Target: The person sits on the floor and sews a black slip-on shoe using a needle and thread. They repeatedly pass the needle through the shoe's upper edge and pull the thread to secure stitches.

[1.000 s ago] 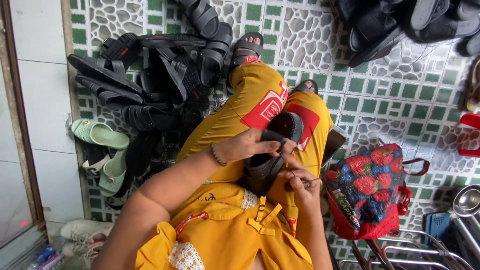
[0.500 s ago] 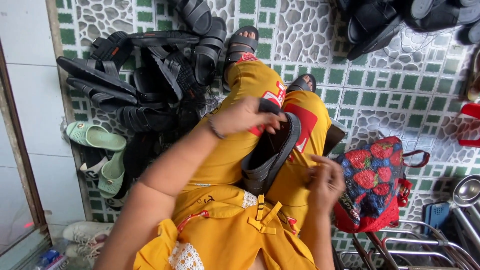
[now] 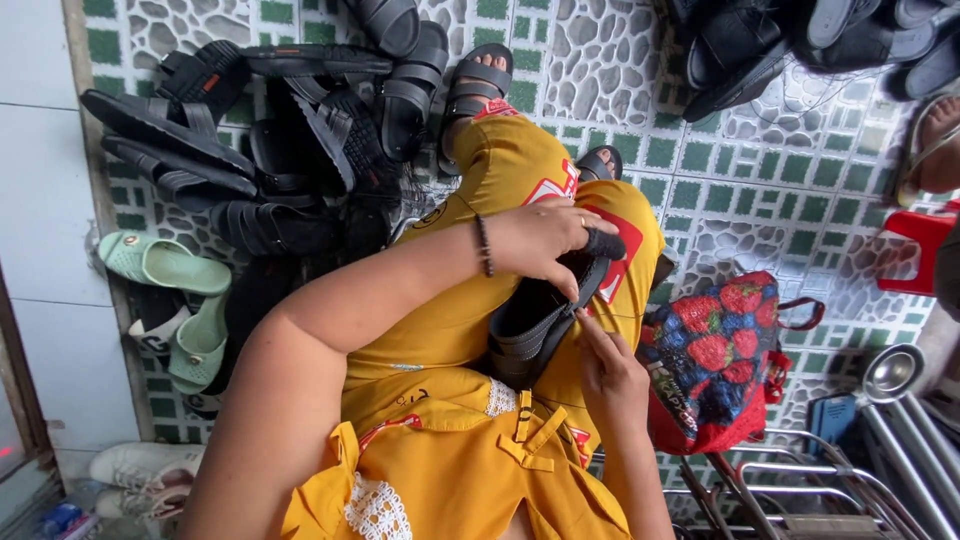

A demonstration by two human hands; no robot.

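The left hand (image 3: 545, 240) grips a black sandal (image 3: 540, 315) over the lap; the right hand (image 3: 610, 375), fingers loosely extended, touches its edge. A strawberry-print bag (image 3: 715, 365) sits just right, a sandal pile (image 3: 270, 150) far left.

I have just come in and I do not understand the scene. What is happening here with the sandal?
A seated person in yellow clothes holds a black sandal over the lap. The left hand grips its upper end, and the right hand touches its lower edge with the fingers. To the left, a pile of black sandals lies on the tiled floor, with a pair of green sandals beside it. A strawberry-print bag sits to the right.
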